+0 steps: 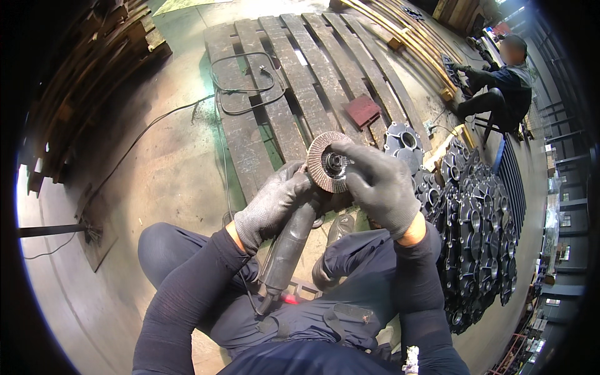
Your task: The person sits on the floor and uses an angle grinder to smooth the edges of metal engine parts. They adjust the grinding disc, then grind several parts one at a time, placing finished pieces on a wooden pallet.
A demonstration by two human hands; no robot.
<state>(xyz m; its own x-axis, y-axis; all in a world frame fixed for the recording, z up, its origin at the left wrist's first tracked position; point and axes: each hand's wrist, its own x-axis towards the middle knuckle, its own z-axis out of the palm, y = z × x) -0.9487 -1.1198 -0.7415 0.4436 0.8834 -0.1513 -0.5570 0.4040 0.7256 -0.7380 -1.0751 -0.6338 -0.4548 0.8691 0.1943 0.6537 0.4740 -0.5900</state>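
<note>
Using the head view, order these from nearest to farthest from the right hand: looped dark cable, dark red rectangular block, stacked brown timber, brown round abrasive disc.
1. Brown round abrasive disc: immediately left of the grey-gloved right hand.
2. Dark red rectangular block: ahead, on the slatted wooden pallet.
3. Looped dark cable: left of the block.
4. Stacked brown timber: far left.

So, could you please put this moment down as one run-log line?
left hand: holds angle grinder | right hand: at flap disc | pallet: ahead, looped cable on top | black castings: piled at right
</note>
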